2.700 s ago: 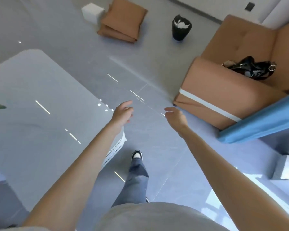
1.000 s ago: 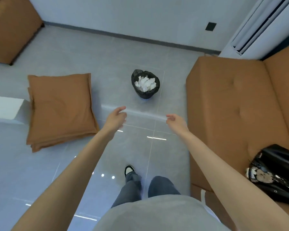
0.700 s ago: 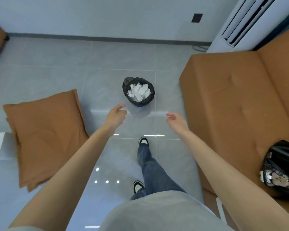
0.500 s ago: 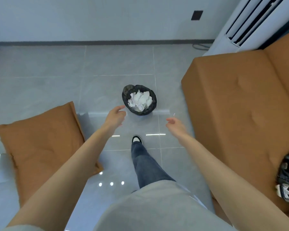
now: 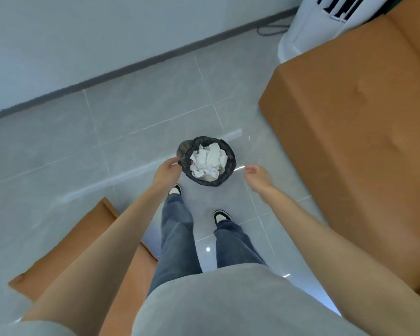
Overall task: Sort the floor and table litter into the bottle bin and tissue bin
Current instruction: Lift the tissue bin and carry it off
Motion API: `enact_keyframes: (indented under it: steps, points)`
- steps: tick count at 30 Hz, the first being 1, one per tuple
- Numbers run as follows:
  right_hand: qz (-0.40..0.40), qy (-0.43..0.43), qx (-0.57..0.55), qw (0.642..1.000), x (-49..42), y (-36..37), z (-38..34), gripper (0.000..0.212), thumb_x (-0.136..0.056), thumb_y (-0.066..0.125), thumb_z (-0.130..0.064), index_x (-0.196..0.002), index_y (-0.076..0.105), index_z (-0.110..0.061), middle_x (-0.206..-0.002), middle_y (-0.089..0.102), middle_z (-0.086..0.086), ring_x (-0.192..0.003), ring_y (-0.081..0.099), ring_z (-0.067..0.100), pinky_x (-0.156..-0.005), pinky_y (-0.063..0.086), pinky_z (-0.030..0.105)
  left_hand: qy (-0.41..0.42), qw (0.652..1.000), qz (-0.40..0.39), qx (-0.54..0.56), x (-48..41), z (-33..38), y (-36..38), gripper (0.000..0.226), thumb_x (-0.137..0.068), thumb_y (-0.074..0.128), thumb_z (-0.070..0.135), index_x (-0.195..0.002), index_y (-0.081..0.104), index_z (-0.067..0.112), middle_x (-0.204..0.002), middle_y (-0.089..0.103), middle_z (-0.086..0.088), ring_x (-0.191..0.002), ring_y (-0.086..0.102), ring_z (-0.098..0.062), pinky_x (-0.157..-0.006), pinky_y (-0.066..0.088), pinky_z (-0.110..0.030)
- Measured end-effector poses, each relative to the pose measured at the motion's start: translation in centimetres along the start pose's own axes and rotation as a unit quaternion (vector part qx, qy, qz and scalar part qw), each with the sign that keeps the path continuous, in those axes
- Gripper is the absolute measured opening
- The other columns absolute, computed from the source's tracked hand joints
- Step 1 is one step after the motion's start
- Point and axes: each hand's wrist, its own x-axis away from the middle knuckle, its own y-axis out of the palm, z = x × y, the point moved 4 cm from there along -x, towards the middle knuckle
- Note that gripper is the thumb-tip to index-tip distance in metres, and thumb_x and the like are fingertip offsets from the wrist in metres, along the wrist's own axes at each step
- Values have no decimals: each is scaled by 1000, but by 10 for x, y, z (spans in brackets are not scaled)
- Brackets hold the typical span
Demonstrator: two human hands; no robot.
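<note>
Fingers (image 5: 174, 163) of the left hand (image 5: 167, 173) are hanging loosely curled with nothing visible in them. The right hand (image 5: 257, 177) is doing likewise, its fingertips (image 5: 249, 169) slack and empty.

Both arms are reaching forward and down from the body, and an orange cushion (image 5: 66, 251) is lying on the floor just beside the left leg. The left shoe (image 5: 175, 190) is standing ahead of the right shoe (image 5: 222, 217), its toe nearly reaching the tissue bin (image 5: 231, 163).

That bin is sitting upright on the tiles between the two hands, its round mouth facing up and white tissues (image 5: 207, 161) filling it. It offers no long axis to line up with. The left fingers are overlapping its near-left rim, though whether they are touching it cannot be told. The right hand is hovering clearly apart on the far side, so the left is the nearer.

With both hands empty, nothing is waiting to be dropped. No loose litter or bottle bin is showing here. Farther off, a brown sofa (image 5: 361, 141) is filling the right side.
</note>
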Motion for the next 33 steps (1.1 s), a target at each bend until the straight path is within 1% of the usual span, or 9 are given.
enact_keyframes:
  steps: [5,11,19,22,24,26,29,31,33]
  points:
    - [47,79,-80,993,-27,31,-4,40,-92,44,-12,-132,50,-15,-122,53,6,-100,47,19,-85,44,32,17,992,-70,-105,-67,14,-6,43,-94,41,13,-135,48,20,-135,53,-7,-123,49,-27,-106,40,-38]
    - [104,154,-167,968,-57,74,9,44,-90,47,-13,-134,47,-17,-124,52,5,-96,48,18,-86,44,33,29,973,-131,-186,-141,11,-10,45,-96,40,16,-141,42,23,-144,44,-2,-129,45,-23,-110,35,-36]
    - [142,192,-221,946,-130,136,48,48,-94,46,-13,-140,39,-21,-143,43,8,-114,51,22,-89,45,34,29,953,-184,-240,-251,-32,36,49,-97,39,20,-145,33,24,-145,42,-2,-127,46,-25,-106,40,-38]
    - [145,198,-210,946,-168,163,74,51,-95,46,-14,-143,34,-23,-146,39,7,-125,47,25,-90,44,33,35,950,-181,-251,-297,-58,60,53,-96,41,22,-147,28,27,-144,41,3,-104,54,-12,-88,47,-29]
    - [153,208,-222,940,-194,181,93,52,-94,46,-15,-144,32,-25,-145,39,6,-118,49,26,-88,46,35,42,954,-160,-250,-329,-76,73,55,-93,44,21,-147,30,27,-138,42,6,-92,55,-8,-77,45,-23]
    - [163,216,-242,932,-221,199,112,54,-94,46,-15,-145,31,-26,-142,41,5,-104,51,24,-84,50,37,37,960,-141,-239,-362,-97,85,54,-90,46,19,-143,35,26,-140,45,-4,-111,54,-21,-90,45,-31]
    - [169,215,-256,927,-262,226,136,59,-95,45,-14,-148,25,-27,-132,45,2,-93,51,20,-70,48,32,23,965,-125,-228,-407,-127,102,56,-90,49,20,-143,32,26,-139,46,-9,-119,49,-27,-98,43,-35]
    - [176,211,-260,926,-288,240,149,60,-94,44,-14,-149,23,-29,-121,46,-2,-93,54,21,-64,46,28,7,969,-128,-213,-432,-143,113,63,-92,51,24,-147,24,30,-144,42,-5,-126,46,-27,-105,40,-39]
    - [189,210,-264,922,-313,252,159,62,-93,43,-14,-149,22,-31,-121,51,0,-99,56,24,-69,48,31,3,973,-125,-195,-455,-157,123,61,-92,50,25,-147,24,33,-141,46,-1,-125,47,-27,-104,41,-42]
